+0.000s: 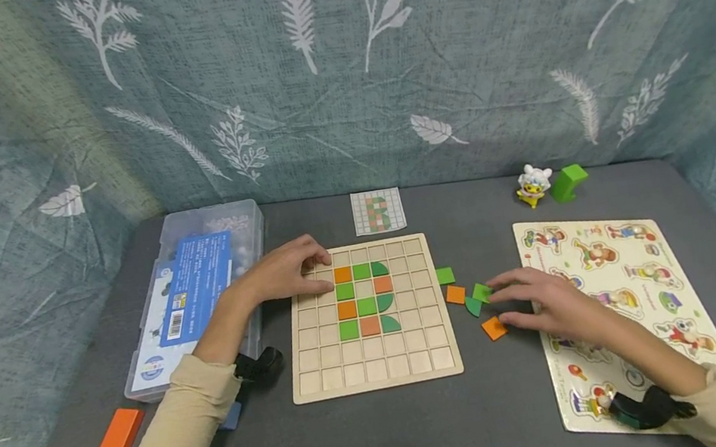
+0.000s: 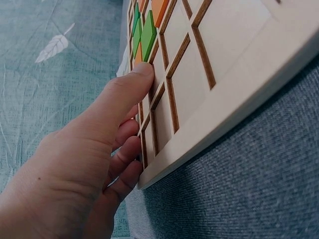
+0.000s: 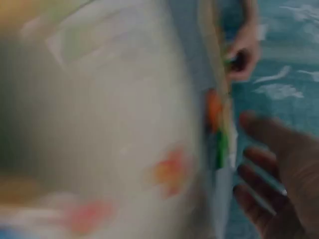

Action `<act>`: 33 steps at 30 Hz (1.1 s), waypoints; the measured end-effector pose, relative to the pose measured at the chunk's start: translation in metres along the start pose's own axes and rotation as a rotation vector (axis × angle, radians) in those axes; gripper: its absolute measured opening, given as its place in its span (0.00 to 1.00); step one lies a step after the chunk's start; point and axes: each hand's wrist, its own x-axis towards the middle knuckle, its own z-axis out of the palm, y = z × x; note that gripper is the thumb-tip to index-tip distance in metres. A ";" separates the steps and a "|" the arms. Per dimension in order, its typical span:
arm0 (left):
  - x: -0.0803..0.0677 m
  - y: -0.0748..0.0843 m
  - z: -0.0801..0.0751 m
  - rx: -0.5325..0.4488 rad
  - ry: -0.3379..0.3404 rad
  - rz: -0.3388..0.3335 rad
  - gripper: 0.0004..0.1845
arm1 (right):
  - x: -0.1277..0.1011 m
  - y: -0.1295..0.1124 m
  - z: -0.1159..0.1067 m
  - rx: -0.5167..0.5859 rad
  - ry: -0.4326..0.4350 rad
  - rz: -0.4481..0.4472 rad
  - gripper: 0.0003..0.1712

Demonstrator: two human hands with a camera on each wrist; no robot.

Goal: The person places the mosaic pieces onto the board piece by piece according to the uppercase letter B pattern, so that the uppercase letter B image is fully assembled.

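A wooden grid board (image 1: pixel 412 361) lies in the middle of the table. Orange, salmon and green square tiles and dark green quarter-round tiles (image 1: pixel 389 323) fill several of its cells. My left hand (image 1: pixel 285 272) rests at the board's back left, its thumb on the grid beside the tiles and its other fingers at the edge. To the right of the board lie several loose tiles: a green square (image 1: pixel 445 275), an orange square (image 1: pixel 455 294) and a quarter-round (image 1: pixel 473 306) among them. My right hand (image 1: pixel 547 300) reaches over these, fingers spread, fingertips right by another green square (image 1: pixel 481 293).
A small printed pattern card (image 1: pixel 378 211) lies behind the board. At left are a clear plastic case (image 1: pixel 247 220) and an orange block (image 1: pixel 117 439). A picture puzzle board (image 1: pixel 605 223) lies under the right forearm, with a toy figure (image 1: pixel 534 185) and green block (image 1: pixel 568 182) behind.
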 end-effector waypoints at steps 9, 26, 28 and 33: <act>-0.001 0.000 -0.001 -0.005 -0.005 -0.008 0.20 | -0.017 0.004 0.009 0.129 -0.001 -0.115 0.20; -0.001 0.001 -0.001 -0.008 -0.002 0.001 0.20 | -0.017 0.003 0.010 0.121 -0.034 -0.131 0.20; -0.001 0.000 -0.001 -0.011 -0.006 0.001 0.20 | -0.016 0.003 0.010 0.119 -0.037 -0.133 0.19; -0.001 0.000 -0.002 -0.011 -0.012 -0.004 0.20 | -0.008 -0.009 0.011 0.168 -0.031 -0.161 0.17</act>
